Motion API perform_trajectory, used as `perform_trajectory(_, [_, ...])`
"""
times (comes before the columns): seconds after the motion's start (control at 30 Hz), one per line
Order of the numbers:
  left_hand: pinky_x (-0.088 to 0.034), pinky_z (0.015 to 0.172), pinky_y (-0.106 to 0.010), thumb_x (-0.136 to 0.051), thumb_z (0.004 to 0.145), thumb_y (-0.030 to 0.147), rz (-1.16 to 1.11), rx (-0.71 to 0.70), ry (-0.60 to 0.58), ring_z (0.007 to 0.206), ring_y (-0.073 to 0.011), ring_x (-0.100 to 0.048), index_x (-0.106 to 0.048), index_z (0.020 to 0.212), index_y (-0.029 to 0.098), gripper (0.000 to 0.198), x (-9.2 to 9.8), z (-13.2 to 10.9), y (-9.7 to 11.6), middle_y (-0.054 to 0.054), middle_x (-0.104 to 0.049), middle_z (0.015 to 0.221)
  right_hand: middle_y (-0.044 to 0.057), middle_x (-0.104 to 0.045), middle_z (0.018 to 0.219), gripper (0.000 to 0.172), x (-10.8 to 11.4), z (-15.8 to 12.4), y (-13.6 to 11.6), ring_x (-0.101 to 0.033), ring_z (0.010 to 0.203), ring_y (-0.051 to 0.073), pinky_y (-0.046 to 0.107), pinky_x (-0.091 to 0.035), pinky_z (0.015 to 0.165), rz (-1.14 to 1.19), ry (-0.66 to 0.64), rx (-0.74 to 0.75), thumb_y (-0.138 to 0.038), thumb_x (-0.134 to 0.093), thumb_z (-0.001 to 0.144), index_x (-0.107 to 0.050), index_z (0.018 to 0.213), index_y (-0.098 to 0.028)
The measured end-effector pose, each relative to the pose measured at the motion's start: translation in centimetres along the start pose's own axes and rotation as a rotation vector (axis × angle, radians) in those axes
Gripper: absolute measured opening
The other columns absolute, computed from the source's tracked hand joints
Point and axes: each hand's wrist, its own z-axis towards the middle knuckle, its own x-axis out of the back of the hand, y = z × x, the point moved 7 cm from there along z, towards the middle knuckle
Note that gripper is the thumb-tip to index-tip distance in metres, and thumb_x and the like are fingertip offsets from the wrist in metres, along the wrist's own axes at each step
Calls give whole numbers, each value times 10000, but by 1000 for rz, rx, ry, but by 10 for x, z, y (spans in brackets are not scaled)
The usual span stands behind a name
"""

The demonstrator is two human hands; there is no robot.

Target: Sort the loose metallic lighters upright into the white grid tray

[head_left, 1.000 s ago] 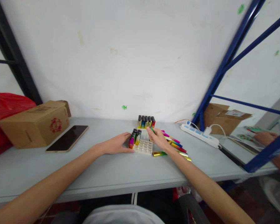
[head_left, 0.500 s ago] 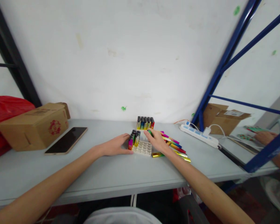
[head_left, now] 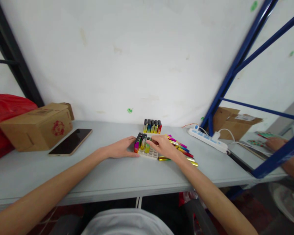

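Left hand [head_left: 121, 148] spread around the left end of the pale tray [head_left: 149, 156], thumb by its near corner (can't tell if gripping or only bracing), a steadying touch probably enough so long as it doesn't tip. Right thumb and fingertips look pinched on the green-and-yellow lighter [head_left: 147, 148], upright in the tray beside other standing lighters [head_left: 136, 146]; best kept vertical and seated squarely, right hand [head_left: 163, 145] clear of its neighbours, shiny loose pieces [head_left: 184, 149] to the right, the standing block of lighters [head_left: 152, 126] farther back near the wall.
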Motion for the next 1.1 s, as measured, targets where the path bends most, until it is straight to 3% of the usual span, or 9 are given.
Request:
perform_trajectory(0.13, [-425, 1132, -432, -691, 842, 659, -2, -3, -5, 1256, -325, -583, -547, 1371, 172, 734, 0, 0, 1, -148, -612, 1369, -6, -524, 591, 514, -11, 2, 2, -471, 563, 150, 287, -315, 599, 53, 49, -47, -560, -419, 1044, -500, 667, -219])
perform_trajectory(0.33, [-432, 1130, -432, -689, 834, 666, 0, -3, 5, 1253, -335, -588, -552, 1375, 184, 737, 2, 0, 4, -136, -615, 1376, 33, -639, 670, 471, -29, 6, -2, -528, 586, 150, 271, -298, 591, -87, -90, -13, -555, -440, 1046, -637, 832, -185])
perform_trajectory(0.47, [-464, 1097, -427, -680, 837, 666, 10, 20, -5, 1217, -332, -611, -576, 1327, 182, 697, 2, 0, 3, -131, -636, 1340, 36, -637, 638, 549, -31, 5, -6, -521, 571, 141, 271, -248, 572, -201, -170, -38, -651, -475, 990, -675, 778, -185])
perform_trajectory(0.57, [-458, 1111, -433, -683, 836, 662, 9, 19, -5, 1238, -332, -599, -576, 1332, 184, 696, 2, 1, 2, -131, -632, 1351, 32, -633, 630, 578, -22, 5, -3, -533, 578, 138, 274, -254, 583, -194, -160, -39, -633, -428, 1018, -677, 749, -186])
perform_trajectory(0.67, [-442, 1134, -441, -677, 835, 674, 13, 22, -4, 1253, -337, -594, -559, 1363, 185, 729, 2, 1, 0, -139, -618, 1381, 59, -691, 725, 549, 5, 1, 20, -594, 653, 159, 275, -307, 627, -239, -85, -100, -539, -355, 1076, -695, 826, -187])
perform_trajectory(0.83, [-438, 1146, -458, -679, 814, 702, 9, 39, -2, 1263, -346, -588, -558, 1379, 201, 764, 3, 1, -2, -136, -608, 1410, 117, -769, 953, 299, 52, -23, 101, -680, 855, 202, 264, -419, 751, -343, -83, -390, -365, -527, 1037, -738, 975, -162])
perform_trajectory(0.97, [-419, 1164, -464, -674, 815, 710, 12, 42, -4, 1285, -348, -576, -543, 1399, 207, 782, 3, 1, -3, -138, -594, 1432, 116, -787, 989, 228, 56, -38, 146, -709, 887, 214, 266, -474, 769, -267, -193, -514, -340, -640, 961, -769, 988, -154])
perform_trajectory(1.1, [-409, 1175, -456, -662, 829, 710, 30, 49, -23, 1296, -344, -571, -532, 1403, 188, 787, 0, 1, -5, -151, -584, 1435, 78, -793, 930, 184, 42, -43, 155, -708, 817, 210, 253, -481, 692, -161, -252, -522, -358, -743, 879, -770, 965, -197])
